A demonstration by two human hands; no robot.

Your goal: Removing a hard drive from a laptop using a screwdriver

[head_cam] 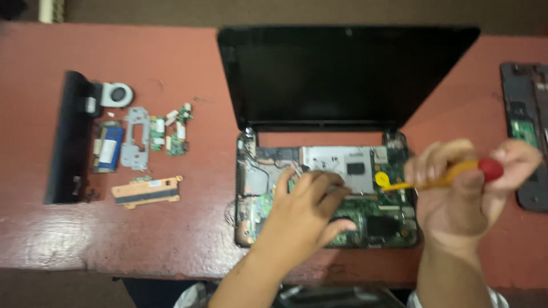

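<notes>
While the opened laptop [328, 188] lies with its circuit board bared near the front edge of the reddish worktop [171, 239], the left hand [305, 208] rests loosely spread on the board, holding nothing. The right hand [462, 188] grips a yellow-and-red screwdriver [442, 177] over the board's right side. Removed parts [142, 142] lie well apart at left.
</notes>
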